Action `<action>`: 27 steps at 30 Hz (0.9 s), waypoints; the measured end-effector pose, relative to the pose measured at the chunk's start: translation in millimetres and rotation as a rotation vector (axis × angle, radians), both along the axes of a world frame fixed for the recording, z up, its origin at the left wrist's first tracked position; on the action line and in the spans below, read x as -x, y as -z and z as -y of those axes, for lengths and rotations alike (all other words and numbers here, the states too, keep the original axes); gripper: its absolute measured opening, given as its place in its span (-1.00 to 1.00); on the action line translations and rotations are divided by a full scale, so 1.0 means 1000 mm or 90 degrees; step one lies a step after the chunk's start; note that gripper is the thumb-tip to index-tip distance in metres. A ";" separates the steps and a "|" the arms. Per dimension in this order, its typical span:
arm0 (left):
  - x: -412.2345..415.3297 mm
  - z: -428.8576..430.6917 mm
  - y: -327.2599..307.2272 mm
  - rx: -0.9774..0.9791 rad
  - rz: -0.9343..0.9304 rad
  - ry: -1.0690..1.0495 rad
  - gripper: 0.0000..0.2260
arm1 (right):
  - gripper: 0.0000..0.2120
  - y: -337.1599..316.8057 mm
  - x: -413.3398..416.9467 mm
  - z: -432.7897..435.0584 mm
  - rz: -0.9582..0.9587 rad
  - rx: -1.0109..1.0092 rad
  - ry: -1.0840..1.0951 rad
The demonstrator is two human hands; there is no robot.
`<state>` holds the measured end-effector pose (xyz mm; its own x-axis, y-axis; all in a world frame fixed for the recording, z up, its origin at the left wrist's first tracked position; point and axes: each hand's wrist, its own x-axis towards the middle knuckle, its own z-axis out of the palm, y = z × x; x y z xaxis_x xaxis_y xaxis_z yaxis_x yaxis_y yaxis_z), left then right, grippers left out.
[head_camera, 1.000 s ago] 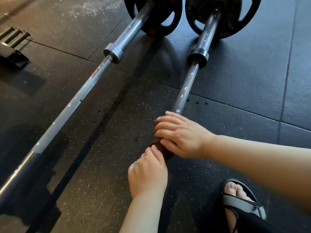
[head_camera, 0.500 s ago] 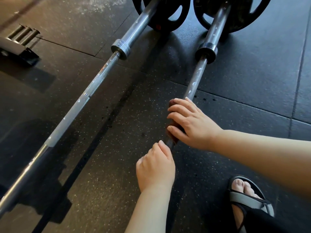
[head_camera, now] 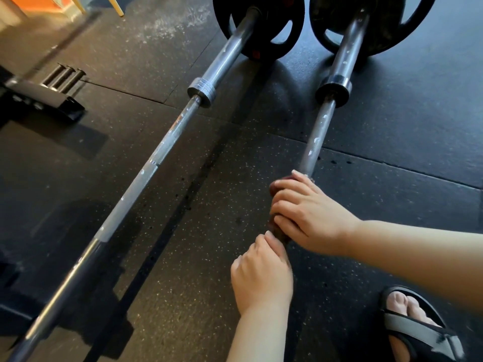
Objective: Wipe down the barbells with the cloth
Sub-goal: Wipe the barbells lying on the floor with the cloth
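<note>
Two barbells (head_camera: 146, 173) lie on speckled black rubber flooring (head_camera: 209, 257) (white-dusted farther off).

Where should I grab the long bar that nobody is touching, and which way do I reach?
Grab the untouched barbell on its thin grey shaft, this side of the collar, reaching down from above. That part looks slim enough to wrap round, and its plate seems to keep it off the floor.

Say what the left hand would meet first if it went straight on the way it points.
Most likely the brown cloth, wrapped round the right barbell under the right hand; it sits just ahead of the left hand.
</note>
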<state>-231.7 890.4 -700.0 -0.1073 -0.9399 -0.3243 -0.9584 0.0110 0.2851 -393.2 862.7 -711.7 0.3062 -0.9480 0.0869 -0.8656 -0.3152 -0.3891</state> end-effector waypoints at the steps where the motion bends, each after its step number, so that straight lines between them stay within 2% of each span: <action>1: -0.001 0.000 0.000 0.000 0.003 0.005 -0.47 | -0.59 -0.001 -0.002 -0.001 0.001 -0.008 -0.037; 4: -0.002 0.002 0.001 -0.009 0.007 0.007 -0.47 | -0.61 -0.003 0.003 0.003 -0.002 -0.011 -0.065; 8: 0.000 0.002 0.000 -0.027 0.014 0.000 -0.53 | -0.55 -0.002 0.003 -0.002 0.015 0.001 0.055; 12: -0.002 0.003 -0.004 -0.022 0.050 0.012 -0.70 | -0.61 -0.001 -0.012 -0.017 0.060 -0.014 -0.008; 17: 0.009 0.007 -0.009 -0.026 0.056 -0.018 -0.64 | -0.65 -0.003 0.003 -0.005 0.042 -0.014 -0.083; 22: 0.009 0.005 -0.003 -0.029 -0.021 -0.044 -0.59 | -0.54 -0.001 0.004 -0.004 0.011 0.014 0.084; 25: 0.007 0.005 -0.004 -0.025 -0.045 -0.048 -0.64 | -0.59 0.003 -0.010 -0.016 0.053 0.007 0.015; 27: 0.008 0.006 -0.004 -0.009 -0.045 -0.040 -0.64 | -0.58 0.000 -0.006 -0.017 0.039 -0.004 -0.051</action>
